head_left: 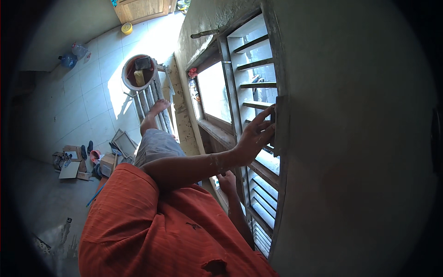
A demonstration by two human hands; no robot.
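My left arm reaches across to the right. The left hand is closed on a flat, dark-edged hand tool, whose kind I cannot make out. The tool lies against the grey wall, right beside the louvred window. Lower down, my right hand is by the window's dark wooden frame. Its fingers look curled, and what they grip, if anything, is hidden.
My bare foot rests on a slatted wooden bench. On that stands a round bucket with blocks or sponges inside. Boxes and a leaning frame lie on the tiled floor. A metal handle juts out near the window top.
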